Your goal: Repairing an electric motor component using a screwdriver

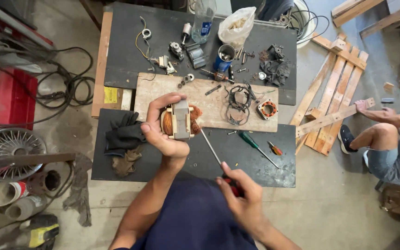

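The left hand [163, 127] is closed around a small motor coil [180, 120], thumb on the near side and fingers curled over the far edge, holding it upright above the near edge of a wooden board [163, 88]; copper windings bulge out on both sides of its grey metal core. The right hand [241, 196], nearer and to the right, is clenched on the red handle of a long screwdriver [210, 147], whose thin shaft slants up and left so that its tip meets the right side of the coil. Just left of the coil lies a bundle of dark rags [125, 139] on the black mat [255, 166]. To the right on the mat lie a green-handled screwdriver [254, 146] and a small orange-handled one [274, 148]. Farther right on the board sit a tangle of dark wire rings [238, 103] and a round orange coil [268, 109]. On the far side stand a blue tin [224, 58], a clear bottle [203, 18] and a plastic bag [237, 25]. At the right edge another person [385, 143] sits beside a wooden pallet [334, 92].
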